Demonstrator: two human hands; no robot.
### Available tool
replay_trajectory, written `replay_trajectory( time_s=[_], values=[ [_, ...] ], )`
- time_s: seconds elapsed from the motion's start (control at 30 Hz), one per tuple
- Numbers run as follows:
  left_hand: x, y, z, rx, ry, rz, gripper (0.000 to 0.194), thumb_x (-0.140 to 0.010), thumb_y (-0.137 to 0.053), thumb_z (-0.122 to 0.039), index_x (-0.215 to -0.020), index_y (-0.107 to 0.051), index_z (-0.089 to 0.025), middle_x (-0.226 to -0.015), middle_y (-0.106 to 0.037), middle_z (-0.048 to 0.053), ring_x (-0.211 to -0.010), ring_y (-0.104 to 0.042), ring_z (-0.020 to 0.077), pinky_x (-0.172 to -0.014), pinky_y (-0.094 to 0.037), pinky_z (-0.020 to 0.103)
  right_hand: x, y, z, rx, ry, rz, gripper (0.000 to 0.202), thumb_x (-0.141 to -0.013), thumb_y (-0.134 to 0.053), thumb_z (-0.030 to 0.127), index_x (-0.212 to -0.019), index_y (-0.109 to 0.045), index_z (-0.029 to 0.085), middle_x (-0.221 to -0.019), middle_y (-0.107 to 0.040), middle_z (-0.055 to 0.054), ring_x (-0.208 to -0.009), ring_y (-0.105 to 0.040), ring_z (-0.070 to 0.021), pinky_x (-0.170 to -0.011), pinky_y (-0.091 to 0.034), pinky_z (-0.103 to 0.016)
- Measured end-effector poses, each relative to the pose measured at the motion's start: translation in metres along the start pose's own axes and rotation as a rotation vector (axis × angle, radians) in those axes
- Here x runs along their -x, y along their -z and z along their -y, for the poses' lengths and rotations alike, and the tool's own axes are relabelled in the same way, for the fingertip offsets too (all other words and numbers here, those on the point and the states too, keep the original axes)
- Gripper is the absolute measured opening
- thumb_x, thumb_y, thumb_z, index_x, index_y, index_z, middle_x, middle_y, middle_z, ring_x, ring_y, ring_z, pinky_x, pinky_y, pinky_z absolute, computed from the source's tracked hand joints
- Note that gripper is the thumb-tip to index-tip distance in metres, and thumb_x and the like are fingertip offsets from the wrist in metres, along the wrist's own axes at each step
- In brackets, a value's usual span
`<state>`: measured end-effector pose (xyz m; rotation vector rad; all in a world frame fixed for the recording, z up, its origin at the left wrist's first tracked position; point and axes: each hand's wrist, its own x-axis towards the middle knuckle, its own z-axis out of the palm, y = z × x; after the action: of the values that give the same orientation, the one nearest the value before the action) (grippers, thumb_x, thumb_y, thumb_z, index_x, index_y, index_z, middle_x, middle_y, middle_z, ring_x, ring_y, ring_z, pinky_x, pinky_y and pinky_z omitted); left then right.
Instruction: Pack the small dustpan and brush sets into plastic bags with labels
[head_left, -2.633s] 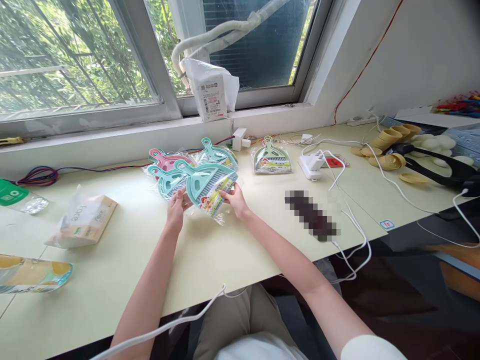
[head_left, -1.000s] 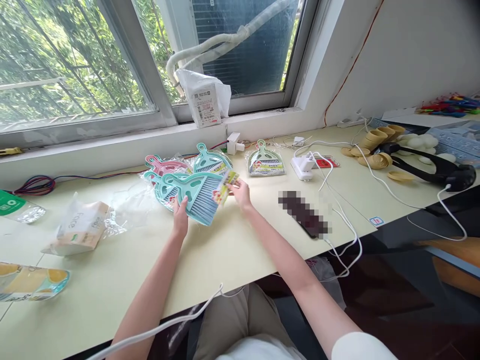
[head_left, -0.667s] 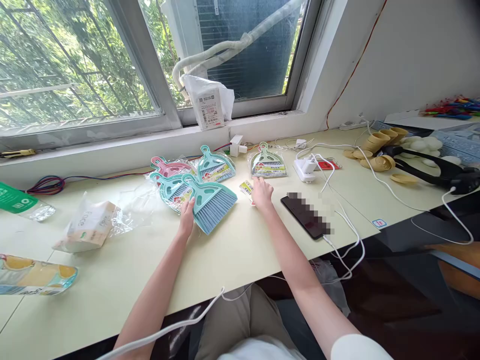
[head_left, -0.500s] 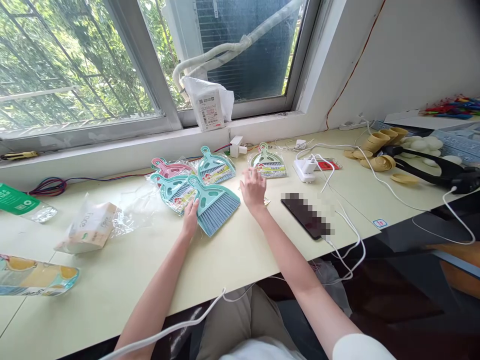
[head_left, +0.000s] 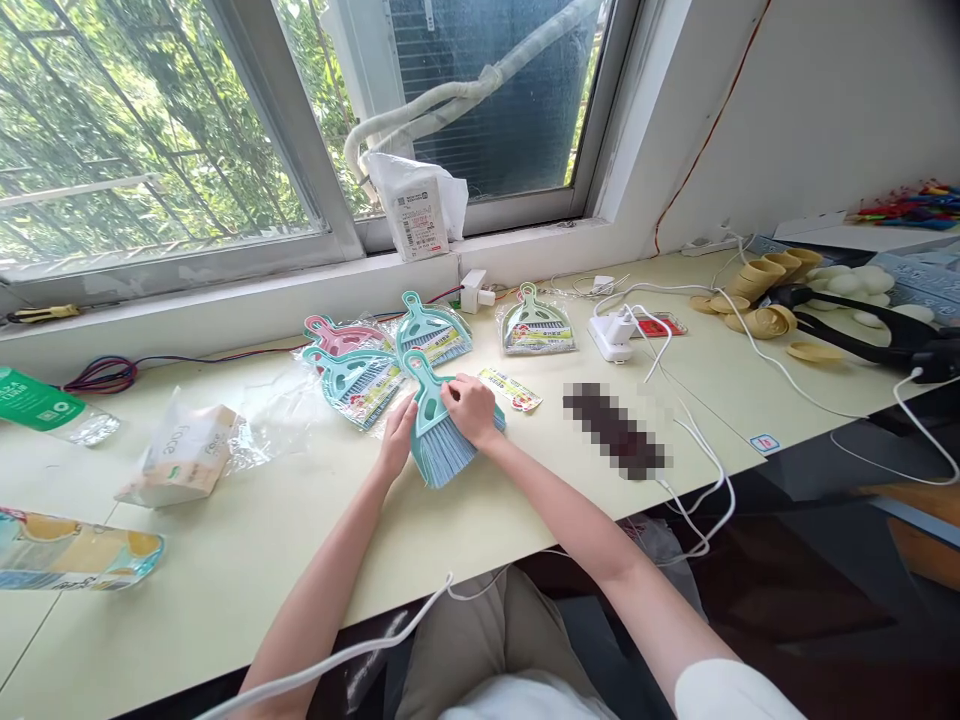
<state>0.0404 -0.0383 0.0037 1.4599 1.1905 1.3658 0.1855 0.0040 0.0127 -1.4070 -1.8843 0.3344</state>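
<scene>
Teal set (head_left: 441, 455), dustpan with blue-bristled brush nested in it, is at table centre, tilted, handle pointing away from the person, bristles toward them. Left hand (head_left: 396, 440) grasps its left side, thumb along the edge, forearm coming up from lower left. Right hand (head_left: 472, 408) is over the upper right of the set, back of hand up, fingers curled down onto it; can't tell if they pinch the brush or just press. Both wrists are low, near the table (head_left: 480, 530).

Printed card (head_left: 510, 389), yellow-green and white, lies flat just right of the right hand; characters too small to read. Behind: pink set (head_left: 341, 338), second teal set (head_left: 360, 388), back teal set (head_left: 431, 335) and green set (head_left: 537, 325), all in clear wrap. Labels show on both teal ones and the green one, text not legible.

Left side: crumpled clear bag (head_left: 277, 425) beside tissue pack (head_left: 180, 455), lettering looks like "face"; bottle (head_left: 45, 405), green label, white print; clear package (head_left: 82, 550) with orange-slice print. Sill: white box (head_left: 422, 220) partly inside a bag, barcode and fine print. Right: sticker (head_left: 765, 442) reads "10"; tan cups (head_left: 763, 283) near white balls (head_left: 851, 283).
</scene>
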Motion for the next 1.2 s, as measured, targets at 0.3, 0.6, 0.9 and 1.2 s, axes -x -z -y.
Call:
replay_trajectory(
  time_s=[0.3,0.6,0.9,1.2],
  values=[
    [-0.021,0.049,0.027,-0.123,0.066,-0.325,0.045,-0.086,-0.051,-0.051,-0.117,-0.062,-0.02,-0.127,-0.059,0.008,-0.125,-0.047,0.0275,-0.106,-0.034,0.04,-0.018,0.024,-0.013,-0.406,-0.178,-0.095,0.048,-0.095,-0.031,0.044,-0.065,-0.059,0.019,-0.065,-0.06,-0.004,-0.065,-0.056,-0.0164,-0.06,-0.041,-0.026],
    [-0.016,0.088,0.028,-0.832,0.017,-0.332,0.026,-0.085,-0.048,-0.035,-0.1,-0.065,-0.022,-0.101,-0.062,0.011,-0.1,-0.056,0.0319,-0.088,-0.042,0.043,-0.026,0.013,-0.046,0.243,-0.098,0.189,0.026,-0.092,-0.045,0.025,-0.083,-0.068,0.018,-0.088,-0.07,-0.011,-0.081,-0.062,-0.0205,-0.068,-0.04,-0.029],
    [-0.015,0.081,0.032,-0.771,-0.041,-0.42,0.017,-0.079,-0.057,-0.038,-0.085,-0.065,-0.023,-0.098,-0.062,0.013,-0.109,-0.05,0.0354,-0.098,-0.035,0.049,-0.024,0.011,-0.055,0.296,0.035,0.141,0.014,-0.088,-0.059,0.022,-0.097,-0.068,0.017,-0.108,-0.061,-0.014,-0.106,-0.052,-0.0264,-0.085,-0.04,-0.037],
    [-0.015,0.061,0.001,-0.329,0.002,-0.306,0.034,-0.086,-0.05,-0.043,-0.11,-0.06,-0.021,-0.101,-0.067,0.01,-0.095,-0.063,0.0257,-0.083,-0.048,0.039,-0.021,0.008,-0.028,-0.361,0.111,0.136,0.019,-0.088,-0.058,0.036,-0.098,-0.069,0.023,-0.095,-0.069,-0.002,-0.08,-0.059,-0.0159,-0.074,-0.044,-0.027]
  ],
)
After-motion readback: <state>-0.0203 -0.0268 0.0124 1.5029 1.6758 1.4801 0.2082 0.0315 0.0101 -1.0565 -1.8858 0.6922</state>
